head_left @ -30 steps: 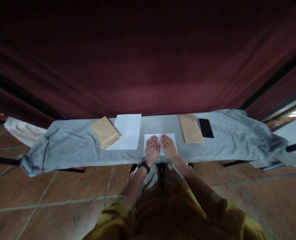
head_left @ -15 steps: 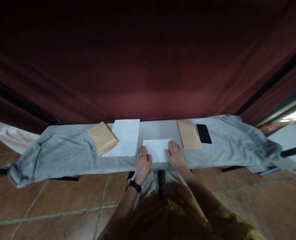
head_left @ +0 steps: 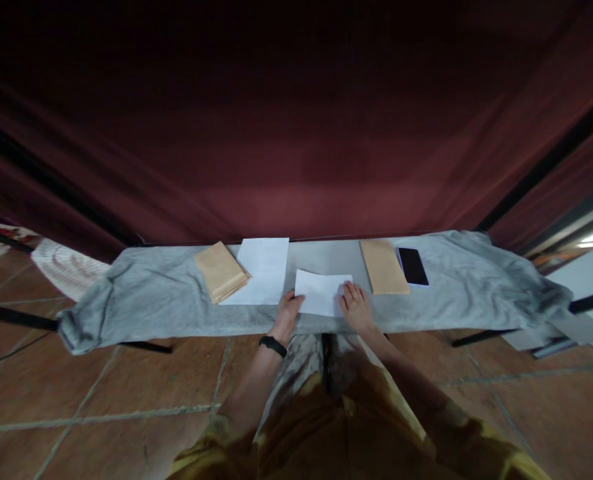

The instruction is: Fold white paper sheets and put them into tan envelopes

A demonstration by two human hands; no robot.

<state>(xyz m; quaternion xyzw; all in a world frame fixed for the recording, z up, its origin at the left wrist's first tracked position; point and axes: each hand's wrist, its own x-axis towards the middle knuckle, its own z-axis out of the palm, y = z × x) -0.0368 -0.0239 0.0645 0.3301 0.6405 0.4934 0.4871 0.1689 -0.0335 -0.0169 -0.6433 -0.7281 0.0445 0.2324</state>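
A folded white sheet of paper (head_left: 321,293) lies before me, its left side raised a little off the grey cloth. My left hand (head_left: 288,312) pinches its left edge, thumb on top and fingers underneath. At the right edge, my right hand (head_left: 356,307) has its fingers bent over the paper and holds it there. Left of these, larger white sheets (head_left: 263,267) lie flat, partly under a stack of brown paper envelopes (head_left: 220,270). A single brown envelope or pile (head_left: 383,267) lies to the right of my right hand.
A grey cloth (head_left: 146,287) covers the narrow table. A smartphone (head_left: 413,267) lies beside the right-hand brown envelope. A dark red curtain (head_left: 326,200) hangs along the far edge. Black bars (head_left: 16,315) stick out at the left; tiled floor (head_left: 176,387) shows below.
My flat hands have curled onto the paper's edges. The left hand has gripped its edge and lifted that side slightly. The view has shifted a little.
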